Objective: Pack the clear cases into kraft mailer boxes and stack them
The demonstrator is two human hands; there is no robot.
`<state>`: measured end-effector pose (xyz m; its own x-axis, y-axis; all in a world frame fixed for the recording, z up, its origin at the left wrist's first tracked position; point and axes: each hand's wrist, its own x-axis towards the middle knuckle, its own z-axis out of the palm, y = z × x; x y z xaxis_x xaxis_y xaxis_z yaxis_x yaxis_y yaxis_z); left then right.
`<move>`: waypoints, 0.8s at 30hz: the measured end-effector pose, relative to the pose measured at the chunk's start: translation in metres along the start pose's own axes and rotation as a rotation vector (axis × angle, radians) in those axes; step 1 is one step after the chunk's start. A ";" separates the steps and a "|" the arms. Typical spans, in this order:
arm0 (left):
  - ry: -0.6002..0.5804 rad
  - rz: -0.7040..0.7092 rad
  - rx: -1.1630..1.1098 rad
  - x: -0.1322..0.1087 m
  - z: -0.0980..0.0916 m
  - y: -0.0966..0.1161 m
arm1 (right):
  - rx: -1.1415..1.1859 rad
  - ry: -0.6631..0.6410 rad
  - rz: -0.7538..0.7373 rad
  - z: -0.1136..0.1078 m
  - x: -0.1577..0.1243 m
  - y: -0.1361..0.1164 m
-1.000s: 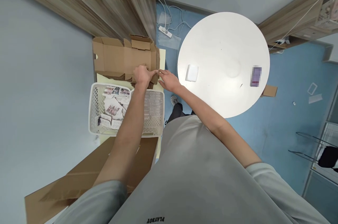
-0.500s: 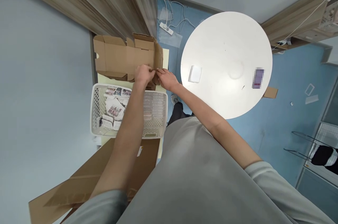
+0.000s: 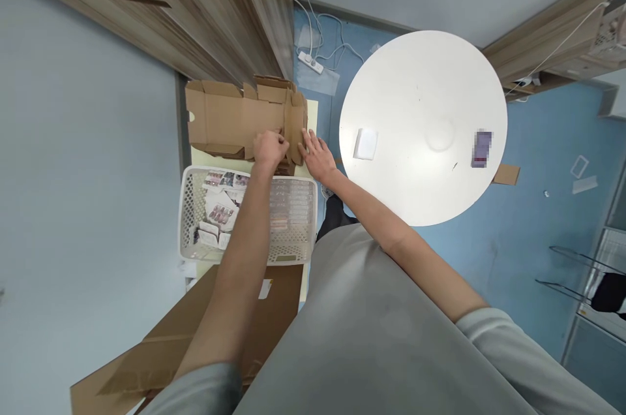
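An unfolded brown cardboard box (image 3: 222, 120) lies with its inside up and flaps spread, on a stack of similar cardboard. My left hand (image 3: 268, 151) is closed at the fold near its right end, the thumb and fingers pinched on the cardboard; the exact grip is partly hidden. Beside it, my right hand (image 3: 319, 157) is open, its fingers stretched out, the fingertips at the outer edge of the raised right end flap (image 3: 295, 124). Just below the cardboard stands a white plastic basket (image 3: 187, 206) holding printed cards and clear plastic cases (image 3: 296, 203).
A round white table (image 3: 415, 186) is on the right, with a white packet (image 3: 366, 143) and a blurred purple item (image 3: 482, 149) on it. A large open carton (image 3: 195, 330) sits below the basket. A power strip (image 3: 310, 62) with cables lies on the blue floor.
My right hand has drawn back from the left one and its fingers have spread. The right end flap shows wider now. The whole view has shifted slightly.
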<state>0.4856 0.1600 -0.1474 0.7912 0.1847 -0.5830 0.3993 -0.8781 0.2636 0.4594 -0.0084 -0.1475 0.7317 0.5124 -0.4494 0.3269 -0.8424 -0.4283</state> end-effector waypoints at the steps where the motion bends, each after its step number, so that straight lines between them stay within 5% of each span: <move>1: 0.019 -0.010 0.018 -0.002 0.001 0.002 | -0.003 -0.004 -0.013 0.001 0.001 0.001; 8: 0.077 0.038 0.051 -0.012 -0.001 0.011 | 0.007 -0.145 0.032 -0.002 0.029 0.003; 14: 0.121 0.039 0.054 -0.025 -0.035 0.024 | 0.011 -0.210 0.119 -0.002 0.040 -0.010; 21: 0.430 0.008 0.109 -0.086 -0.094 0.046 | 0.111 -0.250 0.080 -0.011 0.037 -0.010; 24: 0.511 0.036 0.153 -0.118 -0.102 0.065 | 0.200 -0.156 -0.042 -0.021 0.013 0.007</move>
<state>0.4654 0.1263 0.0167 0.9432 0.3111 -0.1168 0.3257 -0.9351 0.1394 0.4839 -0.0107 -0.1397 0.6140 0.5792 -0.5363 0.2193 -0.7779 -0.5889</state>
